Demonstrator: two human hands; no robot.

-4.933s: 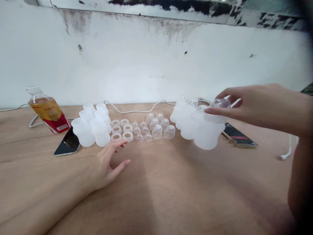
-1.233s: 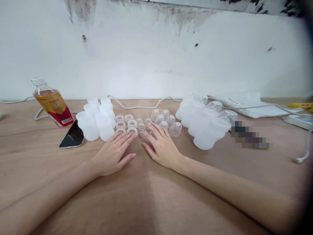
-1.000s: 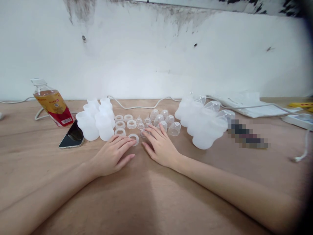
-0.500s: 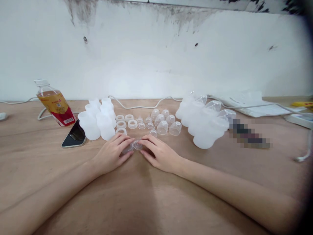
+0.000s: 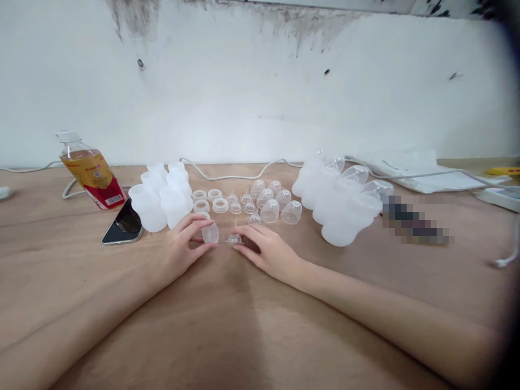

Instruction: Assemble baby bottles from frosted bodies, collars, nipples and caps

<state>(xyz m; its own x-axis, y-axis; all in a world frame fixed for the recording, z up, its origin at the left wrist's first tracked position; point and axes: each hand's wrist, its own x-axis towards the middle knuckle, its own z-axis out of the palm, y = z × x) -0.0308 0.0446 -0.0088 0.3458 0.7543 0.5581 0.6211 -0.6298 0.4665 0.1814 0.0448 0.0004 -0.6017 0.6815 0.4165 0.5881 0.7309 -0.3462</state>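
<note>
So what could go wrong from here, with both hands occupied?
The left hand holds the ring tilted up on edge, so it might slip. The clear teat in the right hand could drop. Another teat stands just behind those fingers, which might knock it.

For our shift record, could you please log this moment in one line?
left hand: holds ring | right hand: holds nipple | parts: apart

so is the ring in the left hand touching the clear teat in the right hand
Apart. The head view shows bare tabletop between the ring in the left hand and the clear teat in the right hand.
</note>
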